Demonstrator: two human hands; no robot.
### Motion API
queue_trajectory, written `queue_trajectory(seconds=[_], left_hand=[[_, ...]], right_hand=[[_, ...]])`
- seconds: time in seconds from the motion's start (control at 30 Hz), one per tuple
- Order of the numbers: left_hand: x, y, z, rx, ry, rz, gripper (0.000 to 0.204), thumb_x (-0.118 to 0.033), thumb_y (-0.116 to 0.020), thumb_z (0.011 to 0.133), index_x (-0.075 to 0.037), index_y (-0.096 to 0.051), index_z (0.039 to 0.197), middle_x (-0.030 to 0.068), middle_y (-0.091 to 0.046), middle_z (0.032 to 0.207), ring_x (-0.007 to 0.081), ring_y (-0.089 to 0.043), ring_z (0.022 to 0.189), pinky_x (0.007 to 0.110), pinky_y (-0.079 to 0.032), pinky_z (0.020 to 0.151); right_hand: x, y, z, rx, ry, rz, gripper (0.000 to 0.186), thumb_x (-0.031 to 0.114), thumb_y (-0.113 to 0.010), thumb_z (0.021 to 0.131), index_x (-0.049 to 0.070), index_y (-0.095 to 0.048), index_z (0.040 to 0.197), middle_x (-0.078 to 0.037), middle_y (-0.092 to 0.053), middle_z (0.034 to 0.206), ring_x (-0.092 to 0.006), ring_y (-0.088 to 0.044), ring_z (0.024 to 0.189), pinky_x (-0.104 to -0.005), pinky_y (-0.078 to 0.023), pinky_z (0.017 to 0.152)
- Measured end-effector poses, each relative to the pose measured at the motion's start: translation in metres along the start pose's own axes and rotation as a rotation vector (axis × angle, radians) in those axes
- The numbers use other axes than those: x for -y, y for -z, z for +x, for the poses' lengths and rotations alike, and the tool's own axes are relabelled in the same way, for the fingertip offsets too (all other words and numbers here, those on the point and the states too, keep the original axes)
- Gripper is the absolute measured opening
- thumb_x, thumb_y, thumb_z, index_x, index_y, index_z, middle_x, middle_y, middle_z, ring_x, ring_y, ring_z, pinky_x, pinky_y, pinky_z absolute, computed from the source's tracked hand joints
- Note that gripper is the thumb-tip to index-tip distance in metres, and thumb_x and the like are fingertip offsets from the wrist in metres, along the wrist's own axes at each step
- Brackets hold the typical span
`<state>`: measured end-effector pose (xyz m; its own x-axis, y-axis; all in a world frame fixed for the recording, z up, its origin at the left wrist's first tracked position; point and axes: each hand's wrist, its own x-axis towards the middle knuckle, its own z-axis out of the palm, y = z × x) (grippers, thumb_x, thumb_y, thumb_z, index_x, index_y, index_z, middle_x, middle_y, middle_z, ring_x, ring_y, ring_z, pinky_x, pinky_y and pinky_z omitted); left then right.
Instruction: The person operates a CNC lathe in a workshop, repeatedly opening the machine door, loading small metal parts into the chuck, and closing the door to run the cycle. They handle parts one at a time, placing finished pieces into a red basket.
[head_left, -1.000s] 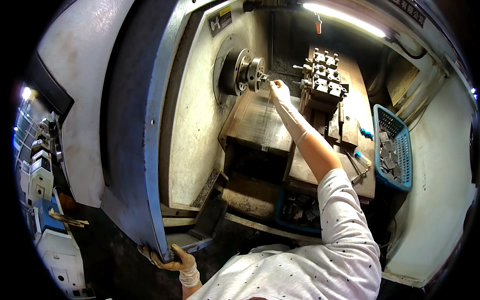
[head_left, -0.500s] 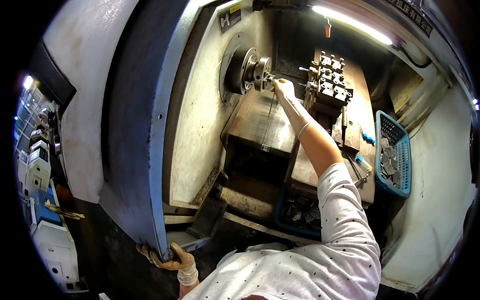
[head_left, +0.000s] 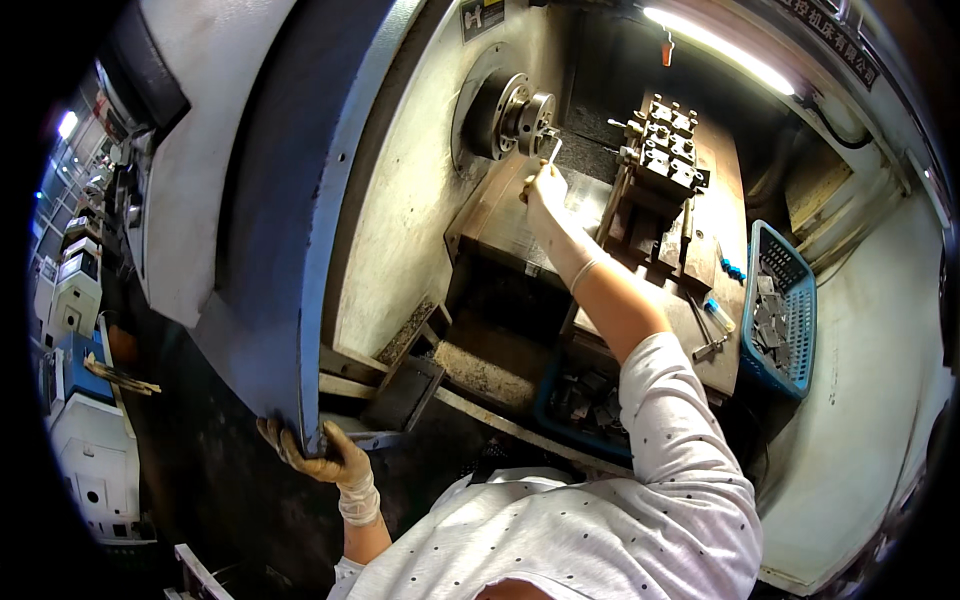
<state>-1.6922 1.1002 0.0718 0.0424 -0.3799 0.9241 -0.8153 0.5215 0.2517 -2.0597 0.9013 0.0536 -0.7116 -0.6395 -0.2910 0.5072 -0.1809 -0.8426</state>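
In the head view, the right hand [head_left: 545, 187] was closed on a slim bright metal rod [head_left: 556, 150], which stood out of the far side of the fist. The rod's long axis ran away from the grip, far and slightly right, its tip meeting the front of the round chuck [head_left: 537, 122]; whether the tip was seated or only alongside could not be told. The chuck lay far and a little left of the fist, and its face was turned right. The right hand was much the nearer to it. The left hand [head_left: 325, 455], gloved, was wrapped around the near lower corner of the blue door [head_left: 330, 210], well apart from the rod. Right of the right hand, with a gap between, stood the clamped tool block [head_left: 668, 145] on a brown slide [head_left: 718, 190]; it bounded movement on that side, while the pale inner wall [head_left: 400, 230] bounded the left. On the slide's near end lay a T-shaped wrench [head_left: 710, 347] and a blue-capped tube [head_left: 720, 316]. Farther right was a blue basket [head_left: 803, 345] of flat metal pieces [head_left: 768, 315].
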Motion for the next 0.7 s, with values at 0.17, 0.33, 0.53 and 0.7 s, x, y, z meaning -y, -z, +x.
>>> queue_trajectory(seconds=[0.17,0.33,0.53,0.7], left_hand=[[-0.031,0.009,0.007,0.010,0.010,-0.022,0.048,-0.010,-0.044,0.079,0.003,-0.024,0.121,0.0218,-0.025,0.126,0.0352,-0.021,0.120,0.048,-0.014,0.098],[-0.063,-0.012,-0.004,0.084,-0.141,-0.206,0.048,-0.016,-0.046,0.078,0.003,-0.027,0.117,0.0215,-0.022,0.127,0.0358,-0.019,0.120,0.048,-0.012,0.098],[-0.125,-0.201,0.050,-0.007,-0.024,-0.685,0.044,-0.018,-0.042,0.083,0.001,-0.029,0.120,0.0194,-0.022,0.129,0.0337,-0.017,0.121,0.046,-0.017,0.098],[-0.142,-0.371,0.106,0.420,-0.216,-0.671,0.042,-0.021,-0.042,0.082,-0.004,-0.034,0.120,0.0190,-0.040,0.119,0.0325,-0.038,0.110,0.036,-0.032,0.093]], right_hand=[[0.006,0.012,0.058,0.135,-0.243,0.182,0.022,0.011,-0.031,0.084,0.012,-0.032,0.062,0.002,-0.026,0.049,-0.0097,-0.021,0.037,-0.0231,-0.018,0.034],[0.016,-0.003,0.058,0.103,-0.172,-0.168,0.016,0.007,-0.033,0.079,0.006,-0.038,0.065,-0.003,-0.037,0.050,-0.0124,-0.033,0.037,-0.0256,-0.028,0.034],[0.001,0.009,0.013,-0.014,0.084,-0.443,0.017,0.011,-0.031,0.082,0.007,-0.041,0.095,-0.005,-0.044,0.058,-0.0125,-0.041,0.043,-0.0258,-0.031,0.034],[0.038,0.001,-0.002,0.216,-0.093,-0.478,0.017,0.012,-0.034,0.082,0.002,-0.048,0.082,-0.009,-0.050,0.059,-0.0161,-0.046,0.043,-0.0304,-0.035,0.034]])
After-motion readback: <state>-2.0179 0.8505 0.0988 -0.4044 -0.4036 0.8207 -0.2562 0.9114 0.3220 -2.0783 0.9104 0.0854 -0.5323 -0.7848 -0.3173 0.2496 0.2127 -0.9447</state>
